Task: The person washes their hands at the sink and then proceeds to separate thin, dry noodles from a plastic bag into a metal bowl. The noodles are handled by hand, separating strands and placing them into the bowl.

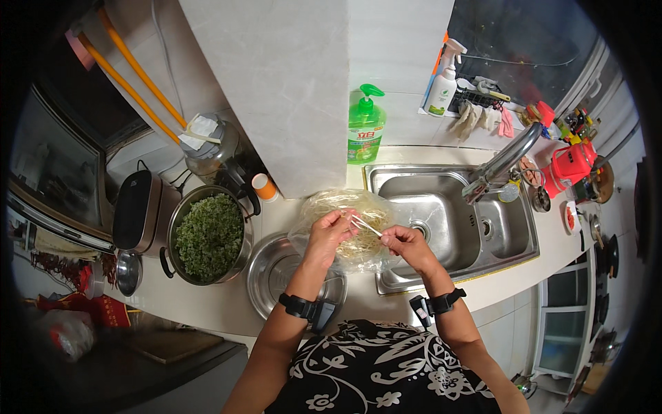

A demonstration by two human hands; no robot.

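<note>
Pale, thin sprouts or stalks fill a clear plastic bag that lies on the counter at the left edge of the sink. Above the bag, my left hand pinches a few pale stalks between thumb and fingers. My right hand grips the other end of a white stalk between thumb and forefinger, over the sink's left rim. Part of a round stainless steel basin shows to the left, under my left forearm. Both wrists wear black straps with small devices.
A steel pot of chopped greens stands at the left beside a dark appliance. The double sink with its chrome faucet is at the right. A green soap bottle stands behind, near an orange-and-white cup.
</note>
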